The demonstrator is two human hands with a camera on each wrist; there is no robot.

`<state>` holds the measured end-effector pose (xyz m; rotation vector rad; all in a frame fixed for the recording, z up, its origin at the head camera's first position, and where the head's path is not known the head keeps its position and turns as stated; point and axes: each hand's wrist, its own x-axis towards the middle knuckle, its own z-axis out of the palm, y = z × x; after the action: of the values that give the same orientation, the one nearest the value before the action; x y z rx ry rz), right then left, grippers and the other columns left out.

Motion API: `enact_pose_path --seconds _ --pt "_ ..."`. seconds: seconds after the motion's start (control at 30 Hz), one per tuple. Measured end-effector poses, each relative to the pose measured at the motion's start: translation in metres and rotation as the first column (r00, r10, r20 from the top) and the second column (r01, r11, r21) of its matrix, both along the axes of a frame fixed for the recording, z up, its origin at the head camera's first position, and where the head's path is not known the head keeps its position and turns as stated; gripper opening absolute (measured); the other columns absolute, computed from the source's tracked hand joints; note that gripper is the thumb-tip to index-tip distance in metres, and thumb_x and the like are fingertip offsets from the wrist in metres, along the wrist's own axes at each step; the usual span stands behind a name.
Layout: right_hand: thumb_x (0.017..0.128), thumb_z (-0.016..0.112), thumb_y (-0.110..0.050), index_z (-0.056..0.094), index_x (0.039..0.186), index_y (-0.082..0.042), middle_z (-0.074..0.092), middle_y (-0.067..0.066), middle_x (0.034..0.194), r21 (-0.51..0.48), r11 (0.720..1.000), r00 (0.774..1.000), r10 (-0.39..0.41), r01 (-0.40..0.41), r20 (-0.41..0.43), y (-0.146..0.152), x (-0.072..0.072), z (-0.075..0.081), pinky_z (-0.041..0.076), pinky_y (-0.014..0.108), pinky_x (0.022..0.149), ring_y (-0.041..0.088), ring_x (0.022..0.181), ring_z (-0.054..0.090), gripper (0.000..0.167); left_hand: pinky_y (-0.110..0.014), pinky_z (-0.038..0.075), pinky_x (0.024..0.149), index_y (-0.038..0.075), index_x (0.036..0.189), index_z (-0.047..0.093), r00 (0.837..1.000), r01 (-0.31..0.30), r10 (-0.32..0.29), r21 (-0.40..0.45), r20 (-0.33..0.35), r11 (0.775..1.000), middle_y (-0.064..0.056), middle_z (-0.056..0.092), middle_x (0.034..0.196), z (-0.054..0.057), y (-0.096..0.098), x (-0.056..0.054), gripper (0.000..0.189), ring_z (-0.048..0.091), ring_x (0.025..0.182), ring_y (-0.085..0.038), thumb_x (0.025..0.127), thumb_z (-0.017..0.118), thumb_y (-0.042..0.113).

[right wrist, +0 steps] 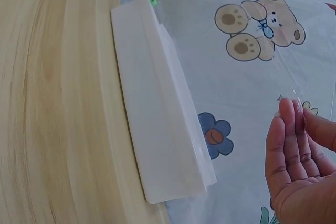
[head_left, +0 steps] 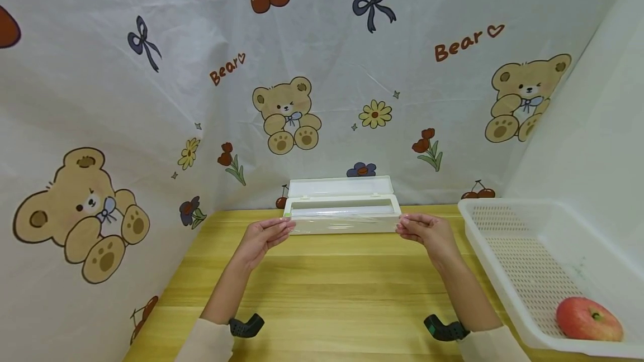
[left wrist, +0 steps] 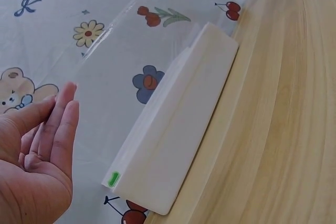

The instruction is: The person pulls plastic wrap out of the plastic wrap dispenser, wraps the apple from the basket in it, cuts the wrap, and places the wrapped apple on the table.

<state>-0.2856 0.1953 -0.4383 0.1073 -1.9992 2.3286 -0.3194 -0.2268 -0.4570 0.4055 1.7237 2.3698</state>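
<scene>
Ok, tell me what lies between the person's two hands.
Clear film stretches between the left hand and the right hand, which pinch it; the head view shows it, with the open white box beyond.

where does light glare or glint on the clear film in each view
Left wrist: a bright streak marks the clear film; right wrist: only faint lines, above the right hand; head: thin glints where it passes in front of the white box.

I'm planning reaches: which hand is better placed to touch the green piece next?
Likely the left hand: it's nearer the green piece; the right hand is at the other end of the box.
</scene>
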Motion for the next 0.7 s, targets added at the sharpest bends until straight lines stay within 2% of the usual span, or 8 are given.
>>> enact_pose_path --seconds 0.27,0.53,0.7 --pt "0.096 0.070 -0.009 0.061 0.120 0.019 0.077 0.004 0.089 0.013 1.000 1.000 0.004 -0.005 0.003 0.001 0.008 0.002 0.062 0.032 0.079 0.017 0.082 0.076 0.037 -0.034 0.055 0.093 -0.013 0.130 0.061 1.000 -0.004 0.004 -0.011 -0.009 1.000 -0.010 0.075 0.115 0.002 -0.002 0.007 0.030 0.072 0.108 -0.019 0.102 0.054 -0.003" --pt "0.097 0.070 -0.011 0.063 0.119 0.015 0.077 0.004 0.092 0.044 0.999 1.000 0.010 -0.011 0.012 0.000 0.015 0.003 0.061 0.031 0.081 0.017 0.084 0.076 0.035 -0.033 0.055 0.093 -0.020 0.136 0.050 1.000 -0.003 0.003 -0.018 -0.023 1.000 -0.009 0.075 0.115 0.004 -0.003 0.012 0.038 0.072 0.107 -0.018 0.103 0.054 -0.002" --pt "0.098 0.069 -0.011 0.060 0.122 0.018 0.077 0.004 0.093 0.055 0.998 1.000 0.015 -0.015 -0.002 0.001 0.021 0.005 0.061 0.031 0.081 0.017 0.085 0.076 0.039 -0.035 0.055 0.094 -0.020 0.135 0.051 1.000 0.002 -0.003 -0.016 -0.025 1.000 -0.011 0.075 0.115 0.004 -0.003 0.015 0.038 0.072 0.106 -0.019 0.102 0.055 -0.002"
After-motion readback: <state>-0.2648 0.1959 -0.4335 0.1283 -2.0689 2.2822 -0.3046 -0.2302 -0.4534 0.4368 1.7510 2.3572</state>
